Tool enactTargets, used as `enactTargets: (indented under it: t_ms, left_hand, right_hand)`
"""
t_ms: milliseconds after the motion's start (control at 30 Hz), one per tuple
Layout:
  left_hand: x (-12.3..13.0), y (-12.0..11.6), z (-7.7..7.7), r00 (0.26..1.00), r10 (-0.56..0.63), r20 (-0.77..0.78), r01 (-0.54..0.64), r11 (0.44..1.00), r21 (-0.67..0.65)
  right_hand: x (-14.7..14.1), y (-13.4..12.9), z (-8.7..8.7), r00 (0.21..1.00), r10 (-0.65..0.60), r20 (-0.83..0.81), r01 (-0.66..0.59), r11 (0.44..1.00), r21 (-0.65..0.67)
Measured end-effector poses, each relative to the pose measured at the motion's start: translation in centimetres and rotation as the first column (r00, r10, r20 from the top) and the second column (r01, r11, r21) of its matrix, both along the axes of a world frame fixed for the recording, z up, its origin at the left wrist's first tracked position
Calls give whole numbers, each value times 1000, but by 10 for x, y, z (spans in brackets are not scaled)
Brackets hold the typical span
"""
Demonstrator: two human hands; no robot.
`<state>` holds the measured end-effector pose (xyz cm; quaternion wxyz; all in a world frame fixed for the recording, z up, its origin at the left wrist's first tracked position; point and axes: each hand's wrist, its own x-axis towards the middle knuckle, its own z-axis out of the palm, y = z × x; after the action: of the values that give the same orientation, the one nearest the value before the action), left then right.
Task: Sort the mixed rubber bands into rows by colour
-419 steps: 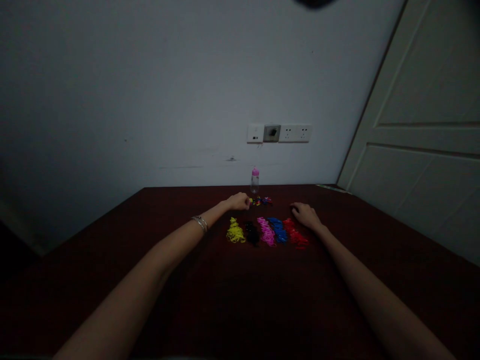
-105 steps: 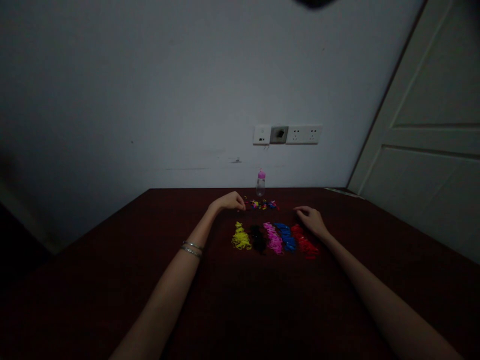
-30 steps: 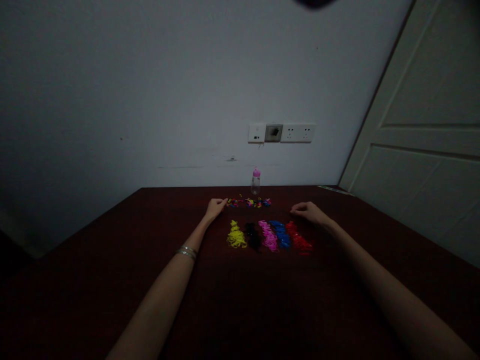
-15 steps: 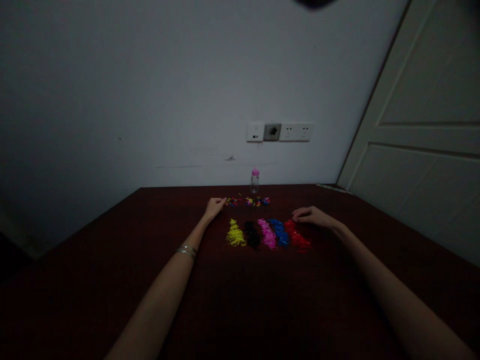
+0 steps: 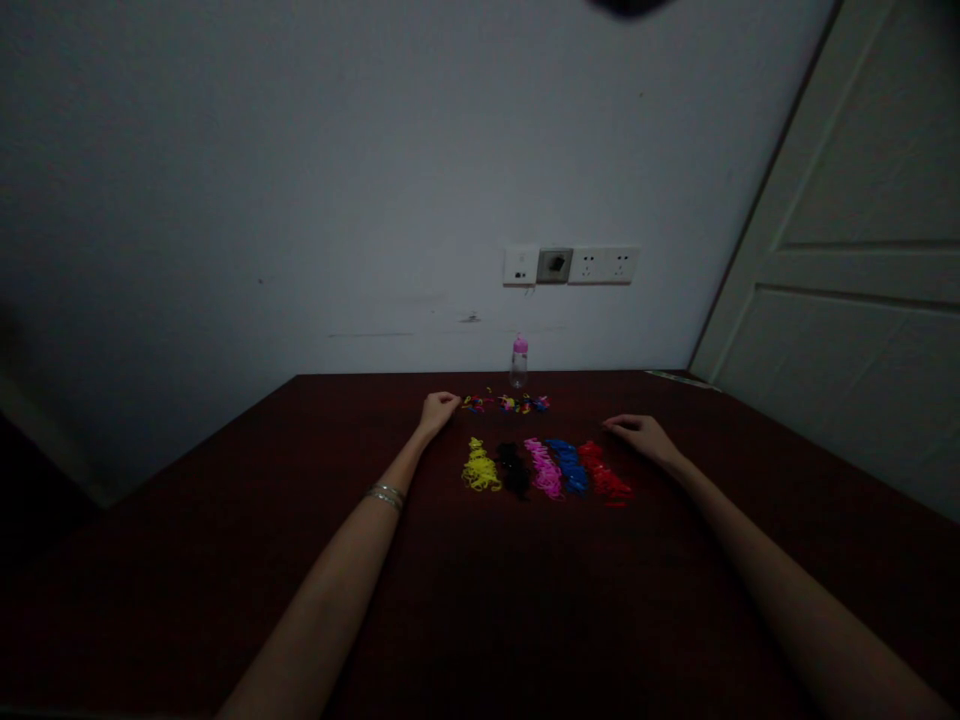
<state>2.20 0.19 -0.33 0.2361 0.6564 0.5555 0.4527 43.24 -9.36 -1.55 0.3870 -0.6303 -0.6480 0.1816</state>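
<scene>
Small coloured rubber bands lie on the dark red table in separate piles: yellow (image 5: 480,468), black (image 5: 514,470), pink (image 5: 543,468), blue (image 5: 568,466) and red (image 5: 606,474). Behind them is a loose row of mixed-colour bands (image 5: 510,404). My left hand (image 5: 438,411) is at the left end of that row, thumb and fingers pinched together. Just beyond the red pile, my right hand (image 5: 643,437) hovers or rests with its fingertips pressed together. Whatever either pinch contains is too small and dark to make out.
A clear bottle with a pink cap (image 5: 519,362) stands upright at the back, close to the wall. Wall sockets (image 5: 604,265) are above it. A pale strip (image 5: 682,379) lies along the back right table edge, near a white door (image 5: 862,270).
My right hand has drawn slightly away from the top of the red pile, back and to the right. My left hand stays at the mixed row. The whole view has shifted a little.
</scene>
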Motion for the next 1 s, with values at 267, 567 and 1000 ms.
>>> enactTargets:
  t_ms: [267, 567, 1000]
  left_hand:
    - [3, 1, 7, 903, -44, -427, 33, 999, -33]
    - [3, 2, 21, 757, -123, -642, 91, 992, -82]
    - [-6, -13, 34, 794, -13, -608, 26, 1000, 12]
  right_hand:
    - [-1, -1, -1, 1000, 7, 2, -7, 1000, 16]
    - [-2, 2, -2, 1000, -11, 9, 10, 1000, 23]
    - [-4, 2, -2, 1000, 8, 5, -8, 999, 44]
